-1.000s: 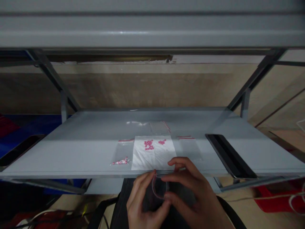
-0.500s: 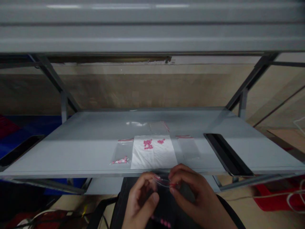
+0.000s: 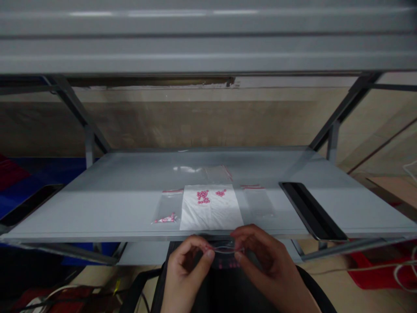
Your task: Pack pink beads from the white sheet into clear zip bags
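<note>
Between my two hands, just in front of the table's front edge, is a clear zip bag (image 3: 221, 256) with a few pink pieces low in it. My left hand (image 3: 192, 265) pinches one side of its mouth between thumb and fingers. The opposite side is pinched by my right hand (image 3: 260, 256). The bag's mouth bows apart between them. Beyond my hands, a white sheet (image 3: 210, 217) lies on the table with two groups of small pink round pieces, a larger left group (image 3: 202, 197) and a smaller right group (image 3: 220, 193).
Left of the sheet lies a zip bag (image 3: 167, 206) holding some pink and white pieces. Other clear zip bags lie right (image 3: 259, 202) and behind (image 3: 218, 173). A dark phone-like slab (image 3: 312, 211) rests at the right, another (image 3: 29, 204) at the left edge. A grey shelf (image 3: 208, 52) overhangs.
My left thumb has closed onto the bag's mouth, so both hands now grip it. The bag's lower part with the pink pieces has swung up and forward.
</note>
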Demonstrator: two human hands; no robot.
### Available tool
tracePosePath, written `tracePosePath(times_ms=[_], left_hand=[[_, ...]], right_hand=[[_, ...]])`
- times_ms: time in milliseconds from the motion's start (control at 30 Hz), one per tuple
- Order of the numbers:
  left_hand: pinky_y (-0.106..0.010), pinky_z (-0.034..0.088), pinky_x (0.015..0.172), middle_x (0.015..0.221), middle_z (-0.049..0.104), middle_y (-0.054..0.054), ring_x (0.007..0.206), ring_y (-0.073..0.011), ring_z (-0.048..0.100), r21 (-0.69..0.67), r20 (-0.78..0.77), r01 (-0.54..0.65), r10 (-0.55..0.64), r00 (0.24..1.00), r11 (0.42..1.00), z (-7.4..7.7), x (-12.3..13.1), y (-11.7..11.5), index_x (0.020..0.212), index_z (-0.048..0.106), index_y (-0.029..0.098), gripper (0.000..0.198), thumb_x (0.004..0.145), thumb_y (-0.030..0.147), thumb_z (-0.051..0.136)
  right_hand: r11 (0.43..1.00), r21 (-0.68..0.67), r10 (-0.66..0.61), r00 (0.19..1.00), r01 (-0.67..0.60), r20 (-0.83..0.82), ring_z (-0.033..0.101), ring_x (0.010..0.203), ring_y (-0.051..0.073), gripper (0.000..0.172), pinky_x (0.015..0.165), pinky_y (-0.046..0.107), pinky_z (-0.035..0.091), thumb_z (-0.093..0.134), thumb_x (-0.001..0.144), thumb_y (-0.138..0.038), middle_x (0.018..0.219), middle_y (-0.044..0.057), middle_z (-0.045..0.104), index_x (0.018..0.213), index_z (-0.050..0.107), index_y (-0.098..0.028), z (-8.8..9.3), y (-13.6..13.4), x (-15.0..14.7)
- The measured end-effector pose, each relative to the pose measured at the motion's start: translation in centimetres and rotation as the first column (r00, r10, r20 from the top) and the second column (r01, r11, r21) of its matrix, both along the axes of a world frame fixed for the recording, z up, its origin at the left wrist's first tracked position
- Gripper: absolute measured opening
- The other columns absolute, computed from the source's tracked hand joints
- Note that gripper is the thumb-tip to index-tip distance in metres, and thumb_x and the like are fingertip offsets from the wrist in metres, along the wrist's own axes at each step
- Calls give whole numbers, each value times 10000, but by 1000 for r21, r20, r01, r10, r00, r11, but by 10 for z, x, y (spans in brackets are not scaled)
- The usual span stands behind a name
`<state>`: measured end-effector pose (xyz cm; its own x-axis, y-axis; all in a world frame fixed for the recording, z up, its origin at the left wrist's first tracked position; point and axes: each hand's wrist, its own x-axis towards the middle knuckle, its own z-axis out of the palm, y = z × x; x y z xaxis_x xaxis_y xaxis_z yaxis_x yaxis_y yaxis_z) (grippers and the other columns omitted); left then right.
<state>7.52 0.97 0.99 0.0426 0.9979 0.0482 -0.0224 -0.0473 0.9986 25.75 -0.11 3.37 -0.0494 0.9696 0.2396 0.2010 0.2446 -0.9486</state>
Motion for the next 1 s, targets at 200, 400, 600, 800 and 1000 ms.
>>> tracePosePath(times_ms=[200,400,600,800,1000], left_hand=[[-219,517,651,694,703,-30,681,-163,653,14,-34,-24,24,999,1000,-5,-3,4,715,704,161,210,776,359,739],[-231,502,612,642,667,-20,640,-161,629,92,-31,-31,34,999,995,-1,-6,4,662,704,160,196,765,321,749],[-226,497,628,639,658,-6,643,-151,621,206,-98,-30,51,994,978,9,-11,5,675,707,176,135,779,258,733],[-218,499,610,660,672,-16,637,-157,636,156,-170,-25,52,984,987,10,-17,5,691,684,170,158,798,285,698],[-193,490,572,622,665,-3,596,-137,624,197,-179,-1,37,983,980,13,-13,3,657,659,170,134,776,223,686]], right_hand=[[998,7,-64,996,64,-63,660,700,146,92,635,228,554,622,850,-217,753,7,659,932,663,-223,-5,1,0],[991,-18,-131,989,130,-74,634,627,148,74,588,237,546,693,801,-248,677,-3,649,863,666,-218,-8,3,2],[994,81,-64,997,67,-39,593,636,131,81,594,234,490,645,816,-160,706,-20,614,833,652,-238,-1,4,5],[976,142,166,986,-164,-8,597,856,191,356,729,320,479,664,727,-177,921,21,602,1075,634,-250,6,11,1],[974,144,163,983,-173,83,608,771,178,201,684,297,465,632,674,-95,789,15,645,843,668,-199,12,25,-20]])
